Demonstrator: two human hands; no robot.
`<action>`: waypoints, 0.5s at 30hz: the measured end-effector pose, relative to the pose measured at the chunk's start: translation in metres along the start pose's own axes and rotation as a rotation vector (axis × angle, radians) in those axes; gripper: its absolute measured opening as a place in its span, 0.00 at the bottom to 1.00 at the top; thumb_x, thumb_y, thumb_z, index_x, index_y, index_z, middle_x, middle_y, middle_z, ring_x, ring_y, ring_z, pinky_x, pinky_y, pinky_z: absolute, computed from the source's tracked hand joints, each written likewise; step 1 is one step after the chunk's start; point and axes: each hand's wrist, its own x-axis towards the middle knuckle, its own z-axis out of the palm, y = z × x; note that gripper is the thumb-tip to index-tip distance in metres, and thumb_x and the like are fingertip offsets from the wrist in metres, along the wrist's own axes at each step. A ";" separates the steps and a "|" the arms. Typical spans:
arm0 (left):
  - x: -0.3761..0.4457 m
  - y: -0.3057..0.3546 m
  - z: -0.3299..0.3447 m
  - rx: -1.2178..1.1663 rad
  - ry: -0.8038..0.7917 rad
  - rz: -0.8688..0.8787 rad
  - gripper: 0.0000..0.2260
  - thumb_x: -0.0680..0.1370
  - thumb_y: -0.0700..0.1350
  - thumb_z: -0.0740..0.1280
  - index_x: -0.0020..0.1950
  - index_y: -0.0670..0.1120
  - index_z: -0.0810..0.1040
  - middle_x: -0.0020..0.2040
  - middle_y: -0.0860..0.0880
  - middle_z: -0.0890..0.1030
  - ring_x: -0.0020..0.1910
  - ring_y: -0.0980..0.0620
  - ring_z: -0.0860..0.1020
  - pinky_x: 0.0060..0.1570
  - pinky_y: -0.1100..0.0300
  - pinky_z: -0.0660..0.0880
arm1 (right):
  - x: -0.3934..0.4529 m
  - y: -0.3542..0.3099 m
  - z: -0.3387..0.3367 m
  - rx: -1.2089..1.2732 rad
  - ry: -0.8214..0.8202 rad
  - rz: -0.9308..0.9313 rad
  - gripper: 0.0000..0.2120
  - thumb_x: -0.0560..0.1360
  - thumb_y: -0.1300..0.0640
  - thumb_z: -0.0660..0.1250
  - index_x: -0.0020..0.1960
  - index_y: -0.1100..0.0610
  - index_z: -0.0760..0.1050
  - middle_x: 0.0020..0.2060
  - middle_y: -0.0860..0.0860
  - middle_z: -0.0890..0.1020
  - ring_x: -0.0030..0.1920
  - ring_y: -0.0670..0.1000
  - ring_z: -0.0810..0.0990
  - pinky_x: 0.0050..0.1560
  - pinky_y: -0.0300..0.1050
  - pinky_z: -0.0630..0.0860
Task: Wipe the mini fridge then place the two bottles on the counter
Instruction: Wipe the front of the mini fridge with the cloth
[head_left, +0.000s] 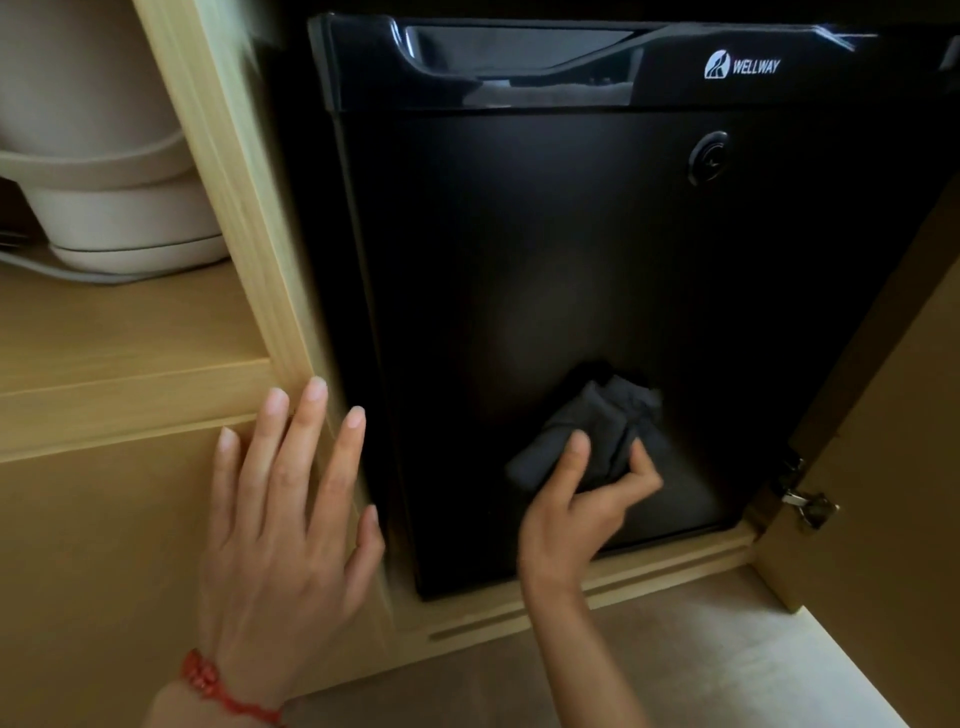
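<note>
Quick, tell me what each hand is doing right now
Left hand: open, fingers spread, flat against the wooden cabinet frame, holding nothing.
Right hand: closed on a dark cloth, pressing it to the mini fridge door.

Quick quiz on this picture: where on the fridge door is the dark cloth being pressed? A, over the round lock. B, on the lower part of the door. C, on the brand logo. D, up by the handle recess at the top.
B: the right hand holds the dark cloth against the lower part of the mini fridge door, well below the lock and the logo.
</note>
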 end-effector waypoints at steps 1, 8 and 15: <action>-0.001 0.002 0.001 -0.003 -0.002 0.002 0.25 0.75 0.45 0.59 0.70 0.38 0.64 0.71 0.36 0.61 0.73 0.39 0.56 0.72 0.43 0.52 | -0.011 -0.001 0.003 -0.008 -0.051 -0.053 0.26 0.74 0.39 0.58 0.61 0.58 0.62 0.53 0.59 0.74 0.54 0.53 0.75 0.55 0.24 0.67; -0.009 0.013 0.002 -0.021 -0.022 -0.027 0.24 0.74 0.45 0.60 0.69 0.38 0.65 0.71 0.36 0.61 0.72 0.38 0.57 0.71 0.44 0.52 | -0.002 0.019 -0.008 -0.182 -0.341 -0.549 0.17 0.78 0.47 0.57 0.56 0.61 0.65 0.42 0.70 0.78 0.50 0.59 0.71 0.55 0.41 0.70; -0.018 0.038 0.006 -0.130 -0.071 0.030 0.24 0.75 0.45 0.58 0.70 0.40 0.64 0.72 0.37 0.60 0.74 0.41 0.54 0.72 0.46 0.53 | 0.033 0.033 -0.031 -0.204 -0.343 -0.513 0.18 0.77 0.47 0.58 0.57 0.61 0.65 0.42 0.69 0.77 0.48 0.55 0.72 0.55 0.33 0.71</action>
